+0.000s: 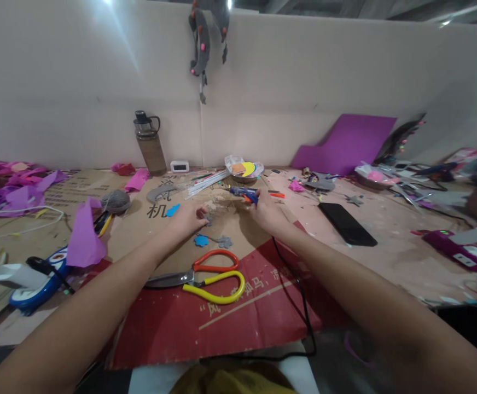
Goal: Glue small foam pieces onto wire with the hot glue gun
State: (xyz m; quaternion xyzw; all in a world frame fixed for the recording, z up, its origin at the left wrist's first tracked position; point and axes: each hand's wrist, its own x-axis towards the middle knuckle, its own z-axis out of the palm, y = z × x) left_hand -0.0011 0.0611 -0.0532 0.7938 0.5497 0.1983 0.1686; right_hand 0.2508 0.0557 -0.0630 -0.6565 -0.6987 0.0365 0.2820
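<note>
My right hand (266, 212) is wrapped round a blue glue gun (238, 190) with an orange trigger, its nozzle pointing left over the cardboard (176, 235). Opposite it, my left hand (189, 219) has its fingers curled together, with a small grey piece (209, 221) at the fingertips; its shape is mostly hidden. Just below lie a blue flower cutout (201, 241) and a grey felt flower (224, 241). Another blue cutout (173, 210) rests beside my left wrist. Nearer to me are scissors (214, 276) with one red and one yellow handle.
A water bottle (151, 145), white sticks (208, 183) and a bowl (244, 171) stand towards the wall. To the right lie a black phone (347, 224) and a magenta device (462, 249). Grey yarn (116, 202) and purple scraps sit left. A black cord (304, 295) runs under my right arm.
</note>
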